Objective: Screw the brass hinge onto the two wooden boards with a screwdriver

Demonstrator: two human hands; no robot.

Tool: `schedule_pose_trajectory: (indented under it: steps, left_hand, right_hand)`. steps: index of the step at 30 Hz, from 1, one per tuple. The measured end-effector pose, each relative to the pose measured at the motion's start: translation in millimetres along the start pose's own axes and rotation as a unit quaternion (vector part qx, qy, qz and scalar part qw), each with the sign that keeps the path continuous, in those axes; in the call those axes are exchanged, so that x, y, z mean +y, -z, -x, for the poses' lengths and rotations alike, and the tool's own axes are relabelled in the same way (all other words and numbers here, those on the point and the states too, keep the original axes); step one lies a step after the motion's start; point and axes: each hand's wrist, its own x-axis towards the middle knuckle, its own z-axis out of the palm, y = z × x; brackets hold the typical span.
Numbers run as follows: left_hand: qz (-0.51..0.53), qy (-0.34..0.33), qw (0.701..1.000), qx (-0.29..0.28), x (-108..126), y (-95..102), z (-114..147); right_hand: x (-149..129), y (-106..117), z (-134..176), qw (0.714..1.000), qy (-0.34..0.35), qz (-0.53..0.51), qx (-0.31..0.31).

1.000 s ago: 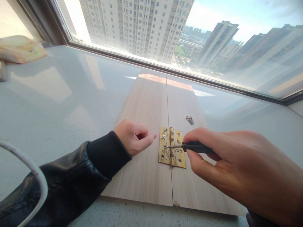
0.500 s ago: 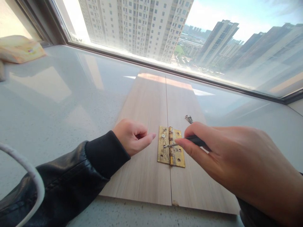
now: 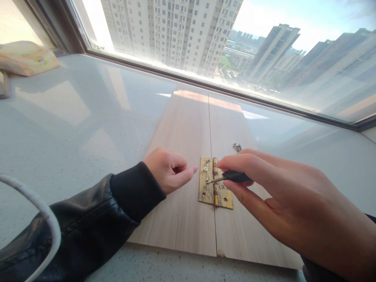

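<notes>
A brass hinge (image 3: pixel 207 197) lies open flat across the seam between two pale wooden boards (image 3: pixel 179 227). My right hand (image 3: pixel 293 196) pinches the black handle of a screwdriver (image 3: pixel 236 176) between thumb and fingers. The screwdriver lies at a low slant over the hinge's knuckle, its tip at a middle hole of the left leaf. A cross-head screw (image 3: pixel 206 169) sits in a hole above that tip. Just left of the hinge rests my left hand (image 3: pixel 170 170), fingers curled in and thumb pointing at the hinge, nothing visible in it. My right hand covers part of the right leaf.
Several loose screws (image 3: pixel 236 147) lie on the right board beyond my right hand. The boards rest on a speckled white sill (image 3: pixel 117 137) beneath a window. A white cable (image 3: pixel 53 223) loops at lower left, and a soft-coloured packet (image 3: pixel 32 58) is at far left.
My right thumb and fingers have shifted and spread on the screwdriver handle, showing more of it. The whole view has slid slightly, moving things to the right. My left hand keeps its pose.
</notes>
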Motion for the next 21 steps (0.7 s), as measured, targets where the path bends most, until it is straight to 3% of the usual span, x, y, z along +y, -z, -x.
schedule_pose_trajectory:
  steps: [9, 15, 21]
  left_hand:
    - [0.013, 0.02, 1.0, 0.0, 5.6, 0.6, 0.1]
    - [0.012, 0.021, 1.0, -0.002, 5.2, 0.6, 0.1]
    - [0.005, 0.02, 1.0, -0.005, 4.7, 0.4, -0.1]
  right_hand:
    - [-1.2, -9.0, -10.5, 0.987, 0.029, 0.136, 0.077]
    - [-3.3, 4.0, -4.5, 0.998, -0.008, -0.007, -0.06]
    - [2.7, 3.0, -2.0, 0.999, -0.012, 0.015, -0.035]
